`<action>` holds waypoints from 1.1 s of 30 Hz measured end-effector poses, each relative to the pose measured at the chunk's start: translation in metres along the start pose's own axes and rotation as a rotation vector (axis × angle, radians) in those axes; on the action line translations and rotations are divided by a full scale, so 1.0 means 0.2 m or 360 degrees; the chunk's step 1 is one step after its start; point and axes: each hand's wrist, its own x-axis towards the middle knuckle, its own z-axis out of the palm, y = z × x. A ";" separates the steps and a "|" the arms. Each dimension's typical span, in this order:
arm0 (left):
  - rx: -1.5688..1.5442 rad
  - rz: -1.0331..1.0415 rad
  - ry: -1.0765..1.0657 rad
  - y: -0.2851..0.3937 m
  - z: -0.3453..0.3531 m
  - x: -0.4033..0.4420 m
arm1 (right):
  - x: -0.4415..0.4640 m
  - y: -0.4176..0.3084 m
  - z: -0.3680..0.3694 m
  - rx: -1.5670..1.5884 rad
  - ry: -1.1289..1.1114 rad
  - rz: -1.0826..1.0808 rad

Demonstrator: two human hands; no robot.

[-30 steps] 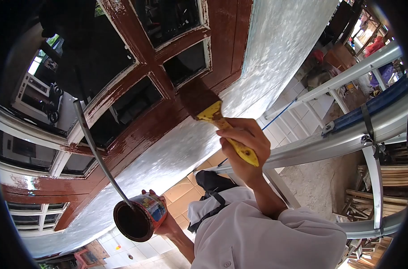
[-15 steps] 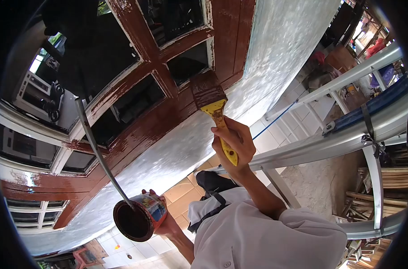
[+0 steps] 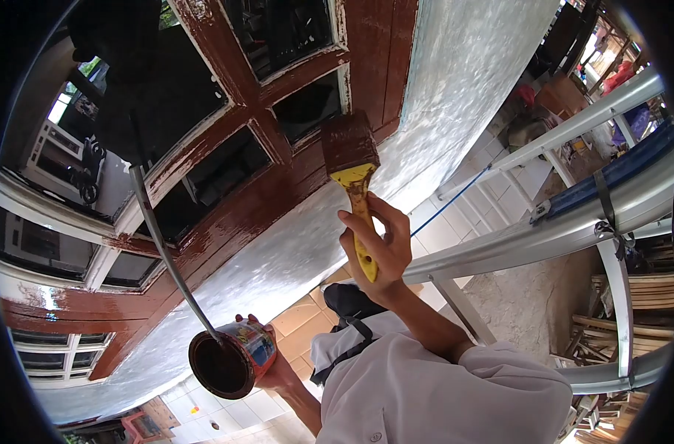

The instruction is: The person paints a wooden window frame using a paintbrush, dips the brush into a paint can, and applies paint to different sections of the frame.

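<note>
My right hand (image 3: 381,240) is closed round the yellow handle of a wide paintbrush (image 3: 351,159). Brown paint coats its bristles, which lie over the lower rail of a brown window frame (image 3: 270,192); whether they touch the wood I cannot tell. Lower left, my left hand (image 3: 274,366) grips a paint can (image 3: 237,355) from its side, fingers round the label. The can tilts with its dark mouth toward me. A thin grey rod (image 3: 166,251) rises out of the can toward the window panes. Wet paint shines along the frame's lower rail.
Below the frame runs a pale grey wall (image 3: 470,66). At right stand aluminium ladders (image 3: 514,240), one with a blue strip and a black tie. Stacked wood strips (image 3: 640,292) lie at far right. Tiles (image 3: 300,325) cover the floor below.
My right hand has shifted slightly left and down, and the paintbrush has turned more upright, its bristles moving a little right. The left hand and paint can have barely moved.
</note>
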 end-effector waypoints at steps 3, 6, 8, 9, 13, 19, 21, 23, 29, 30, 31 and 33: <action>-0.0069 0.0035 0.0047 -0.01 0.00 -0.01 | -0.01 -0.02 0.03 -0.0062 -0.0030 0.0014; -0.0111 0.0038 0.0032 0.00 0.01 -0.01 | -0.03 -0.05 0.04 -0.0058 -0.0017 0.0023; -0.0060 0.0052 0.0023 0.00 0.00 -0.02 | -0.04 -0.06 0.06 -0.0056 -0.0033 0.0013; -0.0034 0.0059 0.0018 0.01 0.00 -0.02 | -0.05 -0.07 0.07 -0.0055 -0.0040 0.0009; -0.0060 0.0070 0.0072 0.01 0.00 -0.02 | -0.06 -0.10 0.08 -0.0048 -0.0078 -0.0039; -0.0052 0.0057 -0.0001 0.02 -0.02 0.00 | -0.03 -0.09 0.01 0.0054 0.0022 0.0061; -0.0054 0.0067 0.0042 0.01 -0.01 -0.01 | -0.03 -0.09 0.02 0.0008 0.0063 0.0032; -0.0106 0.0051 0.0032 0.00 0.00 -0.01 | -0.04 -0.10 0.03 -0.0024 0.0095 0.0022; -0.0060 0.0077 0.0010 0.02 -0.01 -0.02 | 0.00 -0.07 0.05 -0.0080 0.0202 0.0016; -0.0059 0.0081 0.0002 0.01 -0.01 -0.02 | 0.00 -0.07 0.05 -0.0073 0.0166 0.0029; -0.0082 0.0072 0.0018 0.01 -0.01 -0.02 | 0.00 -0.06 0.05 -0.0066 0.0129 0.0045; -0.0125 0.0059 0.0049 0.02 -0.02 -0.02 | 0.00 -0.07 0.05 -0.0067 0.0060 0.0046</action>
